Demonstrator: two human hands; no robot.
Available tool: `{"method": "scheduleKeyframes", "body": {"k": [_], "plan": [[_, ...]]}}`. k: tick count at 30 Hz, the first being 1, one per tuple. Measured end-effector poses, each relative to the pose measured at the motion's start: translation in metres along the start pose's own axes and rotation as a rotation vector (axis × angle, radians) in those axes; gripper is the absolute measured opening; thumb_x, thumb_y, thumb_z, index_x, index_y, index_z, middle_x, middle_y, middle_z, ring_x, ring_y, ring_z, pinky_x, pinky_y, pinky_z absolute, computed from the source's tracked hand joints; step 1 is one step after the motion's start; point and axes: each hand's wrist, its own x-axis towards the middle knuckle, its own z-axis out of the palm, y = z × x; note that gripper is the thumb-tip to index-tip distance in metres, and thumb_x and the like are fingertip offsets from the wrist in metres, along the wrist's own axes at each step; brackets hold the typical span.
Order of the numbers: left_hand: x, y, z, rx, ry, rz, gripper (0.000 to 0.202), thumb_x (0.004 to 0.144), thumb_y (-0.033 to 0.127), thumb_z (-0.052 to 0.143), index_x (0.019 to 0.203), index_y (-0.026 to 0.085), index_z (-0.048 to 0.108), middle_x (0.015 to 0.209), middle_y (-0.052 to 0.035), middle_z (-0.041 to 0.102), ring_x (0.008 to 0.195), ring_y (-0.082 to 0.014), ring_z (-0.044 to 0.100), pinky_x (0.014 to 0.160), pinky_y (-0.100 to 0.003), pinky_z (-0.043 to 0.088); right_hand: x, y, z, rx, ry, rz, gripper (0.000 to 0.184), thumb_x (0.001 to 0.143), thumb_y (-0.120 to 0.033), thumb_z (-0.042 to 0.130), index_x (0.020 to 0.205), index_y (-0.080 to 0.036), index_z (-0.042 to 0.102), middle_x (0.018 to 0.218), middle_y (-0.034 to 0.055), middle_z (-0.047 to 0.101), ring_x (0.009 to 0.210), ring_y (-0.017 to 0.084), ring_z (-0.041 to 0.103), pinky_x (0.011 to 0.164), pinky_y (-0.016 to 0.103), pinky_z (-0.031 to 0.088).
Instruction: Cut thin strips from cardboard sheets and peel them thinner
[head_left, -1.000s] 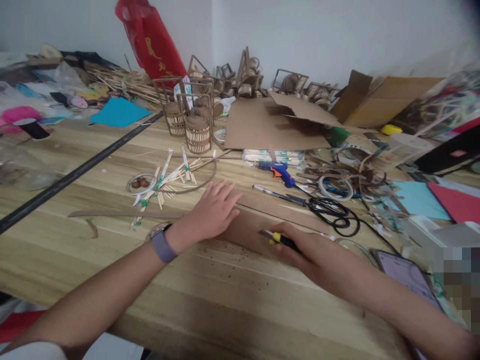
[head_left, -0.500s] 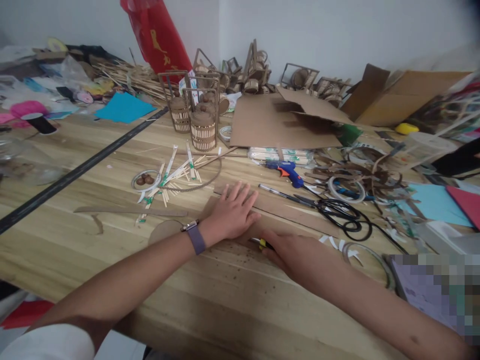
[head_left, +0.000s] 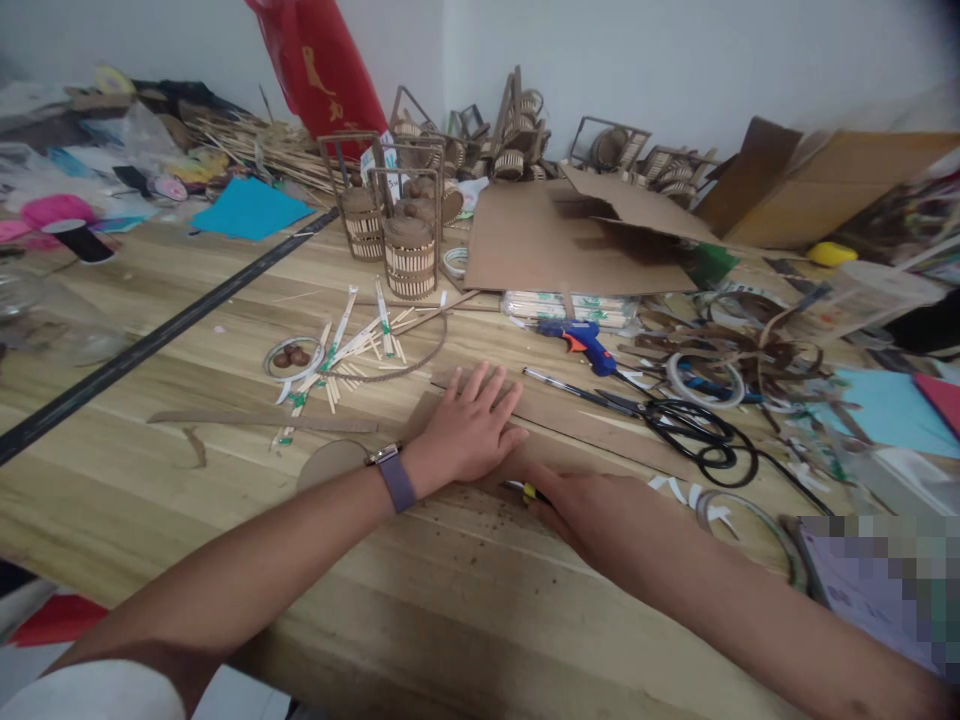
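Observation:
My left hand (head_left: 469,425) lies flat with its fingers spread, pressing on a brown cardboard strip (head_left: 424,410) on the table. In my right hand (head_left: 577,500) is a yellow-and-black utility knife (head_left: 530,492), its blade pointing left, just below my left palm at the strip's near edge. Most of the knife's handle is hidden by my fingers. Beyond the hands lies another long cardboard strip (head_left: 600,430). A round cardboard piece (head_left: 330,462) sits partly under my left wrist. Small brown crumbs (head_left: 487,530) are scattered on the wood near me.
A blue glue gun (head_left: 585,342), a pen (head_left: 559,381) and black-handled scissors (head_left: 697,425) lie beyond my right hand. Small stick-sided baskets (head_left: 409,260) stand farther back, near a cardboard sheet (head_left: 540,240). Thin sticks (head_left: 367,360) and a tape ring (head_left: 274,372) holding brown balls lie left.
The view has shifted slightly, so the objects on the right appear a little farther right. Both hands keep nearly the same pose, and the knife is still in my right hand.

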Motion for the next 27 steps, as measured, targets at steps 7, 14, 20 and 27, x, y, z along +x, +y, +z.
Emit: {"method": "scheduleKeyframes", "body": {"k": [7,14,20,27], "plan": [[0.0,0.0,0.0,0.013,-0.001,-0.008,0.063,0.106,0.053,0.038,0.154,0.013,0.042,0.164,-0.0196,0.03,0.154,-0.04,0.022,0.121,-0.065,0.025,-0.001,-0.001,-0.005,-0.007,-0.028,0.016,0.032,0.106,-0.026,0.044,0.135,-0.022,0.056,0.108,0.0115,0.08,0.097,0.036,0.077,0.074,0.046,0.06],[0.0,0.0,0.001,0.004,0.005,0.0,0.063,0.106,0.053,0.037,0.154,0.013,0.042,0.164,-0.0206,0.03,0.154,-0.0404,0.022,0.12,-0.066,0.025,0.002,0.0,0.0,-0.06,0.004,0.009,0.03,0.105,-0.026,0.047,0.133,-0.024,0.058,0.104,0.009,0.082,0.091,0.034,0.079,0.067,0.041,0.06],[0.0,0.0,0.001,-0.002,0.021,0.007,0.062,0.105,0.052,0.04,0.152,0.012,0.045,0.163,-0.0213,0.032,0.153,-0.0408,0.025,0.12,-0.066,0.025,0.002,-0.002,0.007,-0.147,0.131,-0.017,0.029,0.097,-0.012,0.051,0.119,-0.023,0.066,0.082,0.0082,0.081,0.074,0.031,0.079,0.053,0.033,0.055],[-0.001,-0.001,0.005,0.008,0.059,0.019,0.06,0.105,0.051,0.043,0.152,0.013,0.046,0.162,-0.0217,0.035,0.152,-0.0411,0.028,0.119,-0.066,0.027,0.007,-0.006,0.017,-0.109,0.187,-0.04,0.02,0.1,-0.03,0.061,0.116,-0.021,0.067,0.099,0.0049,0.075,0.078,0.017,0.072,0.07,0.032,0.06]]}}
